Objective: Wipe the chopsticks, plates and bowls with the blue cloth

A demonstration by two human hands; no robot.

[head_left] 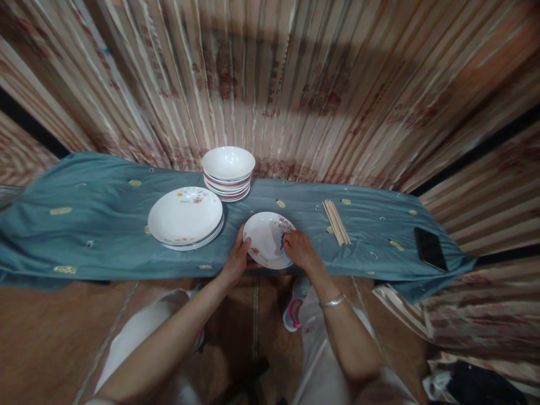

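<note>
A white floral plate (266, 243) is at the table's front edge, tilted slightly toward me. My left hand (239, 259) grips its left rim, thumb on top and fingers underneath. Over the plate's right side, my right hand (298, 247) is closed with curled fingers against the inner surface. Whatever those fingers hold, if anything, is hidden; a small dark bluish patch shows beside the fingertips. Left of the plate is a stack of larger white floral plates (185, 216). Behind stands a stack of white bowls (228, 164) with red bands.
Several wooden chopsticks (336, 222) lie right of my hands on the teal patterned tablecloth (291, 194). A black phone (430, 248) rests near the table's right end. Patterned curtains (270, 84) hang close behind the table. My legs are below its front edge.
</note>
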